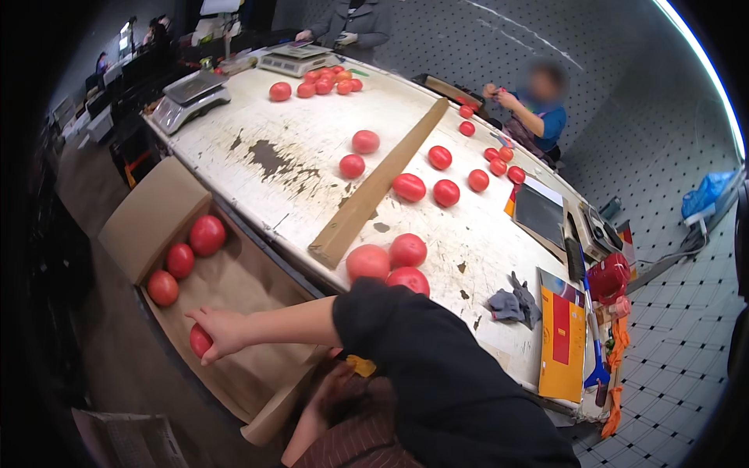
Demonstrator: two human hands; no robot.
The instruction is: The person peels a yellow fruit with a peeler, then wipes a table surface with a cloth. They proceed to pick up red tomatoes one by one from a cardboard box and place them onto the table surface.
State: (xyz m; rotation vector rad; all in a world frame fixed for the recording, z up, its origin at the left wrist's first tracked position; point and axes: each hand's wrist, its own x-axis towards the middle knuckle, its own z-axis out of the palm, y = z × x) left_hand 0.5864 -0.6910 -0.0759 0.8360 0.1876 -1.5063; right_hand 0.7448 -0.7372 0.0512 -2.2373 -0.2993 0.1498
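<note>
My right hand (225, 332), at the end of a black sleeve, reaches across my body into a paper-lined box (246, 272). Its fingers close around a red tomato (201, 340) low over the brown paper. Three more tomatoes (180, 260) rest along the far left side of that box. Close to my body, my left hand (333, 383) is blurred and partly in shadow beside a small yellow thing (361, 365); whether it grips anything is unclear. Large tomatoes (367, 263) lie on the table just beyond my right sleeve, which partly covers them.
A long cardboard strip (380, 181) crosses the worn white table (281, 128), with several tomatoes (440, 158) on both sides. Scales (193, 96) stand at the far left. Grey gloves (515, 304), a yellow envelope (562, 342) and a blue-handled brush (594, 333) lie right. Two people work opposite.
</note>
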